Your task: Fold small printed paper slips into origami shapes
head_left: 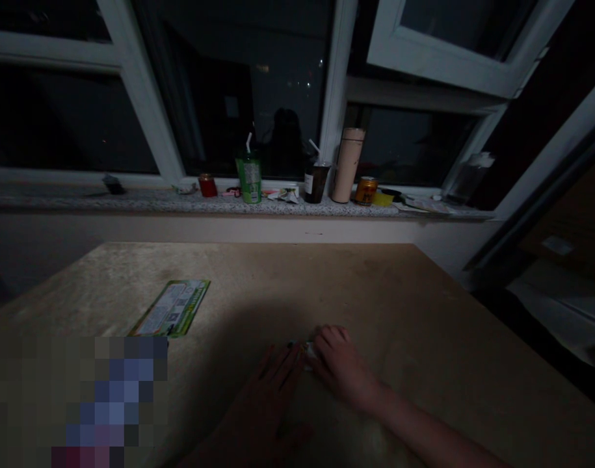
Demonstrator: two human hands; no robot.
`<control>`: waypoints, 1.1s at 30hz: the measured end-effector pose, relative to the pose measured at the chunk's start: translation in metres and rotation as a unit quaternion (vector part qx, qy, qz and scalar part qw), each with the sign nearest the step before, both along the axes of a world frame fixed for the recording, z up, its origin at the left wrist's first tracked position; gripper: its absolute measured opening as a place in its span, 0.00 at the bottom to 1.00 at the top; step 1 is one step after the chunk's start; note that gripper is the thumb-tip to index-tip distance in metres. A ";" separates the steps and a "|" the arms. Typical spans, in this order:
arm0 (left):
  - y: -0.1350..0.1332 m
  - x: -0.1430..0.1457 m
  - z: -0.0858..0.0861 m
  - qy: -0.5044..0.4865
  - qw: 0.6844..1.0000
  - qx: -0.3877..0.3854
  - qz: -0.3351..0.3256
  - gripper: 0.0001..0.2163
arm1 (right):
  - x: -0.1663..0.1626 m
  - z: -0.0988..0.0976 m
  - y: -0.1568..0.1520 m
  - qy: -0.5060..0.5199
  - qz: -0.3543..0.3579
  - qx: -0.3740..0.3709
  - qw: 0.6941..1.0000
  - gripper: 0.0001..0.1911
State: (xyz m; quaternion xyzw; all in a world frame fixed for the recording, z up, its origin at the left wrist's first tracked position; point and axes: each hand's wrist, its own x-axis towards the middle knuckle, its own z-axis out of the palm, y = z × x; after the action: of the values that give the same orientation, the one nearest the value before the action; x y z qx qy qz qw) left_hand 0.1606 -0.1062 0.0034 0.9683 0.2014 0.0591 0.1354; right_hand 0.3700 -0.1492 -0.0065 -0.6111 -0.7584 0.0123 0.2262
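My left hand (270, 393) lies low over the table in shadow, fingers stretched out and their tips at the left edge of a small pale piece with a coloured print (307, 356). From the other side my right hand (343, 365) reaches in, its fingers curled down over the right end of that piece. Most of the piece is covered by the fingers, and the dim light hides what kind of thing it is. A green printed card or packet (173, 309) lies flat to the left, apart from both hands.
The wooden table (297, 273) ends at a wall under a speckled windowsill (277, 207). Along the sill stand a green cup with straw (250, 175), a dark drink cup (317, 183), a pink flask (348, 166), a gold can (366, 190) and a red jar (208, 186). The lower left is pixelated.
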 end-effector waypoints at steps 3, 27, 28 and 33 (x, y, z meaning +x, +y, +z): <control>0.000 0.000 -0.001 0.004 1.000 -0.002 -0.003 0.43 | 0.005 0.002 0.001 0.091 0.007 -0.015 0.996 0.03; 0.000 0.002 0.006 0.011 0.999 -0.024 -0.018 0.46 | 0.022 0.016 0.013 0.134 0.055 -0.123 0.982 0.06; 0.000 0.002 0.006 0.010 0.999 -0.026 -0.023 0.45 | 0.024 0.016 0.013 0.138 0.061 -0.124 0.981 0.06; 0.000 0.002 0.008 0.003 0.999 -0.036 -0.036 0.44 | 0.030 0.015 0.015 0.141 0.095 -0.135 0.976 0.08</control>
State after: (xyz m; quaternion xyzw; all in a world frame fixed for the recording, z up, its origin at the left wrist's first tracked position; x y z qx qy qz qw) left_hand 0.1622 -0.1061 0.0115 0.9696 0.1689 0.0443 0.1717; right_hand 0.4003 -0.1344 0.0089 -0.5535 -0.7646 0.2218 0.2446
